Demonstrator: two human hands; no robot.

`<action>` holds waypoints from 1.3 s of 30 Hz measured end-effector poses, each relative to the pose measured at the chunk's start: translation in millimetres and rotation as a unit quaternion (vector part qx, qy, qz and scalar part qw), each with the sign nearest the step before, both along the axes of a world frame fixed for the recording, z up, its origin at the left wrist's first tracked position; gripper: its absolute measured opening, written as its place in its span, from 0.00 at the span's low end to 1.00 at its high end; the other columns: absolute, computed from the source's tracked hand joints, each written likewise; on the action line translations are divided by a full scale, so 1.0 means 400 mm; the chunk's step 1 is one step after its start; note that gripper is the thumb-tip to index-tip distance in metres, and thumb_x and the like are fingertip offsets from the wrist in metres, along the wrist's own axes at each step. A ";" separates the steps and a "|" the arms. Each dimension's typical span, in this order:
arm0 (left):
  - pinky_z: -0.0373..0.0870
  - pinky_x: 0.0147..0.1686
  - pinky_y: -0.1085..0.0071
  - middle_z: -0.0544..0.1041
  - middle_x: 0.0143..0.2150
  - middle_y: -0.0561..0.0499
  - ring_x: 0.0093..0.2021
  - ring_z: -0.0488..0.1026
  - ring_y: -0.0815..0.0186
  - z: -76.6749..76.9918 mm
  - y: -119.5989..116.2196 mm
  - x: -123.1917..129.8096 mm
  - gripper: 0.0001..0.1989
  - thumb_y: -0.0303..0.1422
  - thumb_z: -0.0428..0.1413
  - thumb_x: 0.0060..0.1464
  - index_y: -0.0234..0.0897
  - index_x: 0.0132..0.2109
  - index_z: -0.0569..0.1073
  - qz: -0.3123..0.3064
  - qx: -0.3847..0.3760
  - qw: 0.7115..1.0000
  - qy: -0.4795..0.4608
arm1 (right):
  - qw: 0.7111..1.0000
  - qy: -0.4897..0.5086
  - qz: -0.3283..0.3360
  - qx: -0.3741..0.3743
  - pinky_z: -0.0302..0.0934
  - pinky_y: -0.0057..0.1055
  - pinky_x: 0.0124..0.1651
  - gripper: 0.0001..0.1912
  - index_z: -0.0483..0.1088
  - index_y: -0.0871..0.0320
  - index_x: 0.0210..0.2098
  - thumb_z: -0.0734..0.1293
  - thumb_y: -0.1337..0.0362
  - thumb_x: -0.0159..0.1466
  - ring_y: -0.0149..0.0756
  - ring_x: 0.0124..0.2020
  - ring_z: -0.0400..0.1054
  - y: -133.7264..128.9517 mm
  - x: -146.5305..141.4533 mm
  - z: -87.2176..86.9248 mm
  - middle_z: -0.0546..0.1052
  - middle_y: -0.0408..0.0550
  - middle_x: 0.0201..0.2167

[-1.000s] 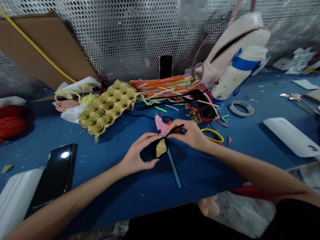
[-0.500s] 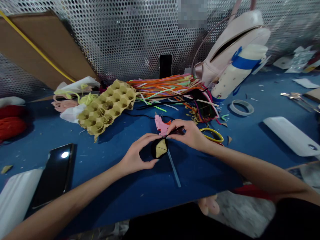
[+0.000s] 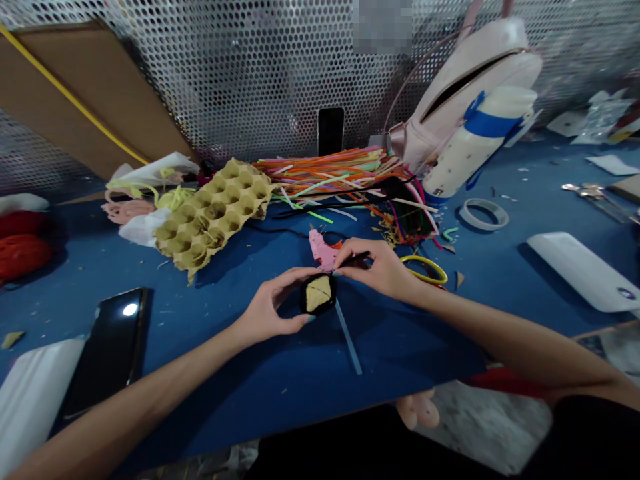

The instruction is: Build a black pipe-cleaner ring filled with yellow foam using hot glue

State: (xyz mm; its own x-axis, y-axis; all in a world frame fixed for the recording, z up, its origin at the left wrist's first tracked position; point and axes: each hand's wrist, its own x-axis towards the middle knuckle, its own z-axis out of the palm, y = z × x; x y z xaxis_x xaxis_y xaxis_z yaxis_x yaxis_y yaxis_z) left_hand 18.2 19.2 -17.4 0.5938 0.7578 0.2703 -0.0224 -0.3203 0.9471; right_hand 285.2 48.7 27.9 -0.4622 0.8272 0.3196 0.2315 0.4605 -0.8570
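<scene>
A small round black piece with a tan cardboard-like centre (image 3: 319, 295) is in my left hand (image 3: 273, 305), gripped between thumb and fingers. My right hand (image 3: 373, 268) pinches a black fuzzy strip (image 3: 356, 259), seemingly a pipe cleaner, at the upper right rim of that piece. Just behind the hands lies a pink glue gun (image 3: 323, 249), partly covered by my right fingers. A translucent glue stick (image 3: 349, 339) rests on the blue table below the round piece. Yellow-handled scissors (image 3: 425, 269) lie by my right wrist, partly hidden.
Behind are an egg carton (image 3: 215, 213), a heap of coloured pipe cleaners (image 3: 325, 170) and a standing phone (image 3: 331, 131). A bottle (image 3: 475, 143) and a pale bag (image 3: 467, 73) stand back right. Tape (image 3: 483, 215) and a white device (image 3: 580, 272) lie right; another phone (image 3: 107, 347) lies left.
My left hand has tipped the round piece slightly, so its tan face shows more fully, and shifted it a little left. My right hand stays nearly in place, still pinching the black strip.
</scene>
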 end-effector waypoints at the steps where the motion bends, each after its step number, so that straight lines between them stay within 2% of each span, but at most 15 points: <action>1: 0.68 0.69 0.51 0.74 0.66 0.39 0.67 0.73 0.50 -0.002 0.001 0.000 0.36 0.33 0.68 0.53 0.44 0.68 0.71 0.000 -0.006 1.000 -0.007 | 1.000 0.001 -0.002 0.000 0.67 0.29 0.39 0.03 0.79 0.57 0.35 0.74 0.64 0.65 0.32 0.35 0.75 0.000 0.000 0.002 0.82 0.45 0.35; 9: 0.75 0.64 0.54 0.78 0.64 0.36 0.64 0.77 0.49 -0.007 0.011 -0.002 0.36 0.38 0.70 0.52 0.39 0.66 0.72 0.034 -0.055 0.996 -0.062 | 0.999 0.002 -0.043 -0.013 0.61 0.30 0.32 0.08 0.77 0.57 0.34 0.74 0.59 0.65 0.33 0.32 0.71 0.010 0.012 0.007 0.80 0.46 0.33; 14: 0.76 0.62 0.54 0.78 0.62 0.36 0.62 0.78 0.49 0.002 0.020 -0.002 0.36 0.41 0.70 0.52 0.37 0.66 0.73 0.052 -0.060 0.995 -0.059 | 0.998 0.041 -0.049 -0.001 0.62 0.33 0.36 0.13 0.78 0.56 0.34 0.76 0.53 0.65 0.37 0.36 0.72 0.011 0.017 0.012 0.80 0.48 0.34; 17: 0.77 0.62 0.52 0.79 0.60 0.37 0.61 0.78 0.49 0.000 0.023 -0.004 0.35 0.42 0.71 0.52 0.37 0.64 0.74 0.085 -0.041 0.994 -0.062 | 0.997 0.053 -0.055 0.014 0.63 0.35 0.38 0.13 0.78 0.56 0.34 0.76 0.53 0.65 0.37 0.36 0.72 0.009 0.017 0.015 0.80 0.47 0.34; 25: 0.72 0.67 0.51 0.76 0.64 0.37 0.65 0.76 0.50 -0.014 0.025 -0.013 0.36 0.37 0.72 0.51 0.36 0.64 0.72 0.180 -0.034 0.981 -0.063 | 0.995 0.061 -0.066 0.045 0.63 0.37 0.39 0.12 0.78 0.55 0.32 0.76 0.55 0.65 0.38 0.36 0.72 0.008 0.019 0.023 0.78 0.46 0.32; 34: 0.74 0.65 0.50 0.76 0.63 0.36 0.64 0.76 0.48 -0.014 0.024 -0.012 0.36 0.39 0.71 0.51 0.36 0.64 0.72 0.153 0.001 0.986 -0.063 | 0.996 0.039 -0.066 0.041 0.63 0.37 0.38 0.13 0.78 0.55 0.33 0.75 0.53 0.66 0.38 0.36 0.72 0.014 0.022 0.017 0.79 0.47 0.33; 39: 0.76 0.63 0.54 0.76 0.62 0.37 0.63 0.76 0.49 0.001 0.017 -0.006 0.35 0.37 0.72 0.49 0.37 0.63 0.73 0.127 0.012 0.989 -0.069 | 0.997 0.037 -0.060 0.040 0.63 0.37 0.39 0.13 0.78 0.55 0.34 0.75 0.53 0.66 0.38 0.36 0.72 0.011 0.021 0.019 0.80 0.47 0.34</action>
